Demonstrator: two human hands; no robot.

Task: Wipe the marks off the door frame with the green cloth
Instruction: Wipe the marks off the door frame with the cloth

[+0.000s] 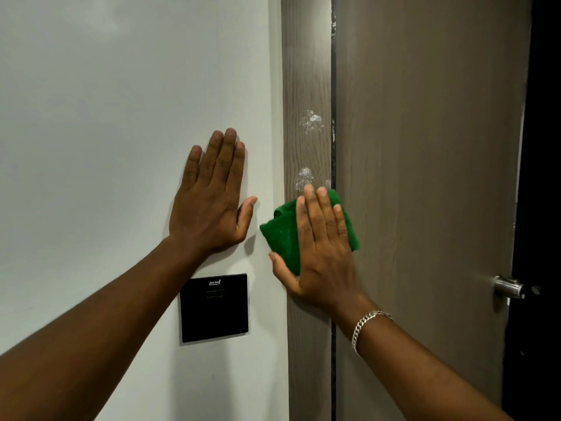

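Green cloth (282,235); grey-brown wood-grain door frame (306,71) bearing white marks (311,121). Pale wall (121,86); black square panel (214,308); silver bracelet (365,325).

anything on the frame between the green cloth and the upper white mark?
Yes, in the head view: a second white smudge sits on the door frame just above the green cloth, below the upper white mark. Otherwise bare woodgrain.

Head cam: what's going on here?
A person is cleaning a door frame. The right hand presses a green cloth flat against the frame, just below a whitish smudge. A second smudge sits higher up, untouched. The left hand lies flat on the white wall, above a black panel. The door stands beside the frame.
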